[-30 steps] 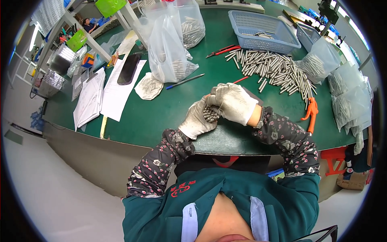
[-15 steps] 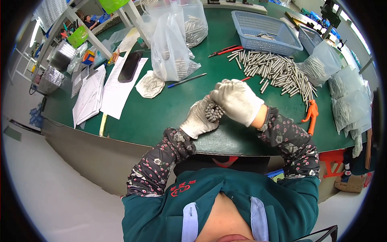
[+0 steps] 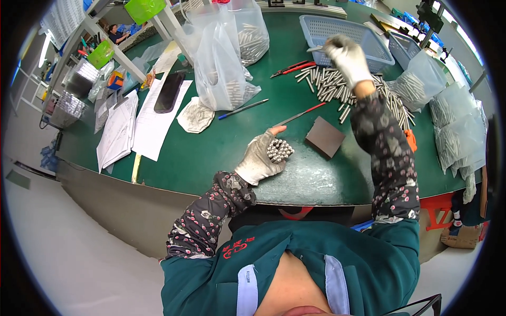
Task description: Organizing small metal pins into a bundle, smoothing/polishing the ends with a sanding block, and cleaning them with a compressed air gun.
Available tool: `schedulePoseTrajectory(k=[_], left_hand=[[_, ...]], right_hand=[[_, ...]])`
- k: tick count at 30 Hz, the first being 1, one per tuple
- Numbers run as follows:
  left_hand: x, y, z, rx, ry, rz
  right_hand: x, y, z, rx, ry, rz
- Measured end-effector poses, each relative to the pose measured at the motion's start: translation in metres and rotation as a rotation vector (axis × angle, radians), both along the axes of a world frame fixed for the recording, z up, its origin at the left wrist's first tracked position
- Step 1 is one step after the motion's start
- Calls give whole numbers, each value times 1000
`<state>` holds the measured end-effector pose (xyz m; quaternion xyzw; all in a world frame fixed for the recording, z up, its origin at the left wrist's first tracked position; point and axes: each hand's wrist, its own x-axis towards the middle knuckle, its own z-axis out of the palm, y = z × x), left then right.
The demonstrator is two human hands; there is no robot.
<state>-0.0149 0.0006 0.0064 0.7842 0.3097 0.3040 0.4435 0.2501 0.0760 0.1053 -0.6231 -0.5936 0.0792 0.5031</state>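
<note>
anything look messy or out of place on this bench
Nothing looks damaged. The loose metal rods lie scattered in a heap on the green table beside the blue basket, pointing every way. The left hand holds a neat bundle of rods; the right hand is above the heap.

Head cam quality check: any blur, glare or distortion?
Head view: heavy fisheye, the green table edge bows and a black rim rings the frame; the raised right hand is motion-blurred; the left hand and its bundle of metal pins stay sharp; glare on clear bags.
</note>
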Motion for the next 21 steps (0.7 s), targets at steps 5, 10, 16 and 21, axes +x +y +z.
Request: schedulePoseTrajectory(k=[5, 10, 16, 21], left_hand=[[2, -1, 1, -58, -18, -5], [-2, 0, -2, -28, -14, 2], [-1, -1, -2, -21, 3, 6], [2, 1, -3, -46, -45, 11]], right_hand=[[68, 46, -10, -165, -89, -521], [50, 32, -5, -302, -324, -460], [-41, -73, -28, -303, -203, 305], [-82, -137, -58, -557, -213, 454]])
